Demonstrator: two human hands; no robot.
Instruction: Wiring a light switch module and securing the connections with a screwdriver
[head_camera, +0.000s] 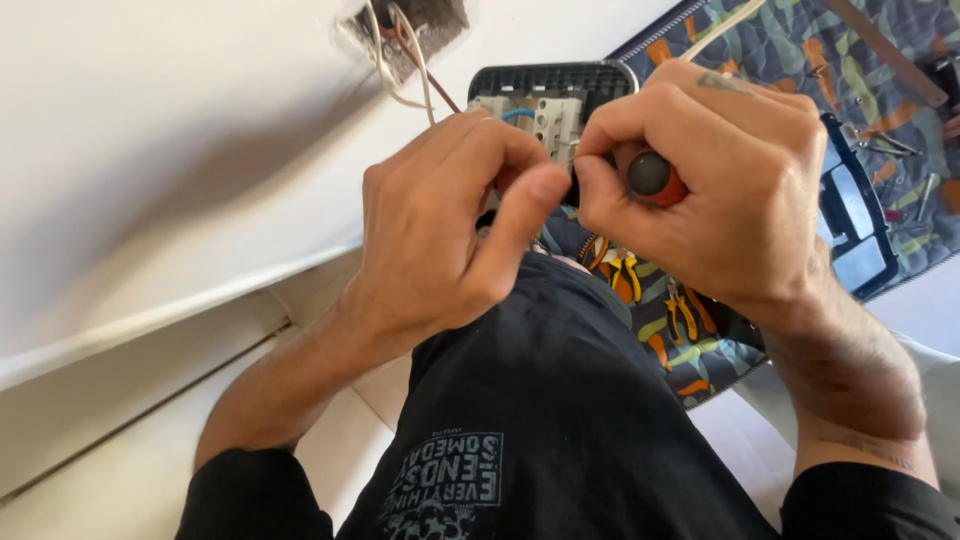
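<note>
Currently, upper left of the frame: we see a rough hole in the white wall (180, 130) with white and brown wires (405, 60) coming out of it and running down toward frame centre. Just right of them, top centre, sits the switch module (545, 105), dark plastic frame with pale terminal blocks and a short blue wire; it's held against the wall, partly hidden behind our hands.

Our left hand (450, 225), centre-left, has its fingers curled in, thumb pressed toward the index finger, pinching at the lower edge of the module. What exactly sits between the fingertips we cannot tell.

Our right hand (720, 190), centre-right, is closed in a tight fist around a screwdriver (652, 178); only the orange handle with its black end cap shows, pointing at the camera, shaft hidden toward the module.

Below the hands, a patterned tool mat (860, 60) spreads to upper right, with orange-handled pliers (625, 275), loose screws and a black cover plate (850, 225) on it.
</note>
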